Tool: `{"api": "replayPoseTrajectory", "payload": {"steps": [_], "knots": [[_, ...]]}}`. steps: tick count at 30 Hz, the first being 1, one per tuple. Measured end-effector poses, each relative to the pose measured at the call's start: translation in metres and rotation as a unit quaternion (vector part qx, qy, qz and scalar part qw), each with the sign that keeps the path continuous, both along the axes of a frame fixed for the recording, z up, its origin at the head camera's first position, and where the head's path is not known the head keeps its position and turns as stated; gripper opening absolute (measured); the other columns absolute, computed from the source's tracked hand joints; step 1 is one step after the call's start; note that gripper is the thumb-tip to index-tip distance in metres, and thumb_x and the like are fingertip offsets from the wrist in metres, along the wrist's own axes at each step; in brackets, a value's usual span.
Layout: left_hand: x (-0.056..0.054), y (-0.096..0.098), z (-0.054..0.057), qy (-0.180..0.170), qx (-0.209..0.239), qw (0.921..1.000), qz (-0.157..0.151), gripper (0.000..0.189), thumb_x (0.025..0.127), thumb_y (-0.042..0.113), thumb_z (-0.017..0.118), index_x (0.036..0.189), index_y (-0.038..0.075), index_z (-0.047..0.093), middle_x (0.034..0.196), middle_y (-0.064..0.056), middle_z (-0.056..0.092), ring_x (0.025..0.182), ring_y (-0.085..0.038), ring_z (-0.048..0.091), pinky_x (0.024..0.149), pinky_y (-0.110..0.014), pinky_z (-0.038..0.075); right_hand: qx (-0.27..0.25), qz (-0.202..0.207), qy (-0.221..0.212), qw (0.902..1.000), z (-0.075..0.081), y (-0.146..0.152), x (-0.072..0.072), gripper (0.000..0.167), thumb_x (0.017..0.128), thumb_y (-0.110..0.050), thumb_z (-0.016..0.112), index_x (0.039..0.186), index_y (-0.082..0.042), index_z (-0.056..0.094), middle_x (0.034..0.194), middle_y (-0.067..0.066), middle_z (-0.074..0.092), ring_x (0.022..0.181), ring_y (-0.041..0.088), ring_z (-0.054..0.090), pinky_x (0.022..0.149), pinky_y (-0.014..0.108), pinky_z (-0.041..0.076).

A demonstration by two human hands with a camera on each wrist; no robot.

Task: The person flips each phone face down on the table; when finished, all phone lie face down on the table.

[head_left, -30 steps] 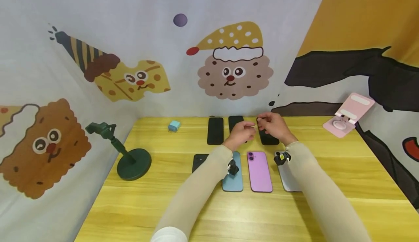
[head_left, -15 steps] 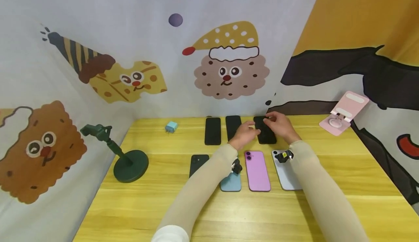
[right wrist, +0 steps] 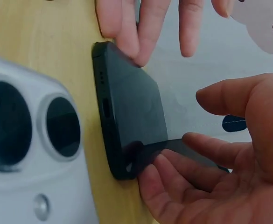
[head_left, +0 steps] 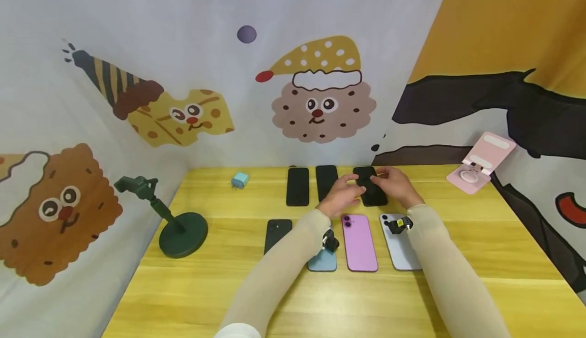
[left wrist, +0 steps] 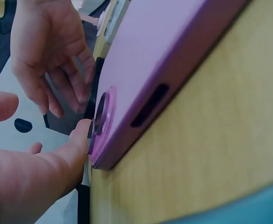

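Note:
In the head view a black smartphone (head_left: pixel 373 192) lies screen up at the right end of the back row. My left hand (head_left: pixel 341 195) is at its left side, with loosely bent fingers beside its edge. On its right side is my right hand (head_left: pixel 397 185). In the right wrist view, the right hand's lower fingers (right wrist: pixel 157 186) touch the phone's long edge while the thumb is raised apart from it. The left hand's fingertips (right wrist: pixel 138 51) meet the opposite edge there. The left wrist view shows a pink phone (left wrist: pixel 145 51) close in front of the left hand.
Two more black phones (head_left: pixel 297 186) lie in the back row. Nearer are a dark phone (head_left: pixel 276 234), a blue phone (head_left: pixel 323 263), a pink phone and a white phone (head_left: pixel 403 251). A green stand (head_left: pixel 183 234), a blue charger (head_left: pixel 240 180) and a pink stand (head_left: pixel 482 162) stand around.
My right hand has drawn back from over the black phone to its right side. The left hand has come rightward to the phone's left edge. The head view has shifted slightly.

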State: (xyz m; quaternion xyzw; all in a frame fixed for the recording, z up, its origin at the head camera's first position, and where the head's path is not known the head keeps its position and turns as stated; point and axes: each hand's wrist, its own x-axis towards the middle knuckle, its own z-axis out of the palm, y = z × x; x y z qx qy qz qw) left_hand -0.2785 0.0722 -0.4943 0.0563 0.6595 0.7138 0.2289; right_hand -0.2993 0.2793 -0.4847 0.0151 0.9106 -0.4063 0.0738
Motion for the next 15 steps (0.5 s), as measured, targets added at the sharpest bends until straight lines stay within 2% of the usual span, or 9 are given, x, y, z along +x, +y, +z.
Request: {"api": "replayPoseTrajectory", "payload": {"steps": [4,8,12,15], "knots": [[0.0013,-0.0003,-0.0004,0.022,0.015,0.9996,0.014,0.063,0.101,0.013,0.069,0.159,0.006,0.045,0.130,-0.011,0.070,0.128,-0.025,0.065,0.114,-0.053,0.051,-0.002,-0.002,-0.002,1.0000,0.0020,-0.0007,-0.0007,0.065,0.107,-0.038,0.058,0.154,0.006,0.044,0.147,0.032,0.055,0.126,0.043,0.060,0.107,0.056,0.053],[-0.0007,0.0009,0.0034,0.041,0.001,0.9985,0.037,0.059,0.100,0.013,0.070,0.155,0.008,0.051,0.133,-0.015,0.069,0.121,-0.023,0.067,0.110,-0.051,0.054,0.005,0.000,-0.010,0.9999,0.0077,-0.0051,-0.0027,0.067,0.106,-0.036,0.060,0.155,0.005,0.041,0.147,0.033,0.054,0.127,0.045,0.059,0.107,0.057,0.053],[-0.0017,0.0037,0.0028,0.021,0.008,0.9981,0.058,0.060,0.100,0.008,0.069,0.157,0.009,0.049,0.148,-0.025,0.058,0.125,-0.030,0.067,0.107,-0.053,0.056,0.011,0.005,-0.016,0.9998,0.0062,-0.0073,-0.0027,0.070,0.105,-0.036,0.062,0.156,0.005,0.039,0.150,0.035,0.051,0.130,0.047,0.056,0.109,0.059,0.051],[-0.0007,0.0078,0.0016,0.002,0.020,0.9973,0.071,0.066,0.100,0.004,0.068,0.161,0.006,0.043,0.150,-0.027,0.054,0.124,-0.033,0.068,0.104,-0.053,0.058,0.007,0.005,-0.020,0.9998,0.0023,-0.0062,-0.0008,0.071,0.105,-0.036,0.063,0.157,0.005,0.037,0.151,0.035,0.050,0.131,0.047,0.057,0.108,0.057,0.053]]}}
